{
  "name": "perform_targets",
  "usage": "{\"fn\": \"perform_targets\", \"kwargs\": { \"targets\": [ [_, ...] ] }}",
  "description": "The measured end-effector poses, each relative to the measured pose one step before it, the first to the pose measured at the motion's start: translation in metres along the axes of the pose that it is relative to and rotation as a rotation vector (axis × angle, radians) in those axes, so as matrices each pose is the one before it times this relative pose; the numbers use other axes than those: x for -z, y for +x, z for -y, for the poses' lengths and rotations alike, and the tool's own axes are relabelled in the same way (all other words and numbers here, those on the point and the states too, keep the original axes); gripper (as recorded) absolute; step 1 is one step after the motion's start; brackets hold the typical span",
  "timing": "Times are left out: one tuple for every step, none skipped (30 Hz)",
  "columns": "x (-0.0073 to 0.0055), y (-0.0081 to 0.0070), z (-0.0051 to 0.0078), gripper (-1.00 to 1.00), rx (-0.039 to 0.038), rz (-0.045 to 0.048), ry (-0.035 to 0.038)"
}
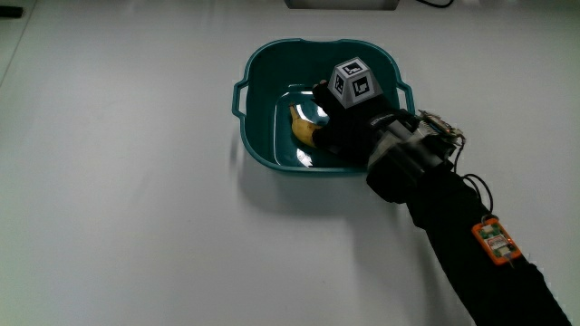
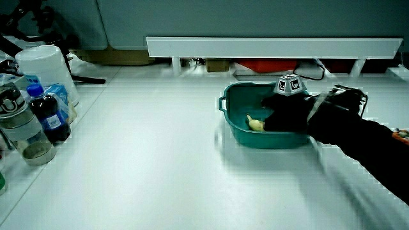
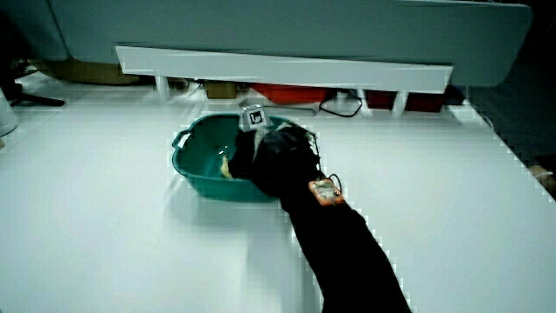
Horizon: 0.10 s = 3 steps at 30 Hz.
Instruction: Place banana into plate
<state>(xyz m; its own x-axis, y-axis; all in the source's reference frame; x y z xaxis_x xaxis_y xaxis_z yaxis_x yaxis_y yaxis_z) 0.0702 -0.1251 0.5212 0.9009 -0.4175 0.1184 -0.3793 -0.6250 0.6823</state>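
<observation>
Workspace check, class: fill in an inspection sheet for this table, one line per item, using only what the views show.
Surface: white table, bare around the basin.
Job's things: banana lies inside the teal basin.
Clutter: bottles and a white container at the table's edge in a side view.
Grippers: hand inside the basin at the banana.
Cables: thin wires on the forearm.
Surroundings: low white partition.

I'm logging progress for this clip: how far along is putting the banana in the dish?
Nearly done. The banana already lies inside the teal dish, low on its floor. The hand is down in the dish right at the banana; whether it grips it can't be seen. Left: let go and lift the hand clear.
</observation>
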Motion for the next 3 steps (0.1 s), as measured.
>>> {"fn": "perform_targets", "kwargs": {
  "targets": [
    [-0.00284, 0.00032, 0.00417, -1.00, -0.00484, 0.01009, 0.01979],
    [-0.00138, 0.00090, 0.00175, -1.00, -0.00333, -0.00243, -0.00400],
    [-0.00080, 0.00112, 0.00082, -1.00, 0.00618, 0.01727, 0.00705]
  ]
}}
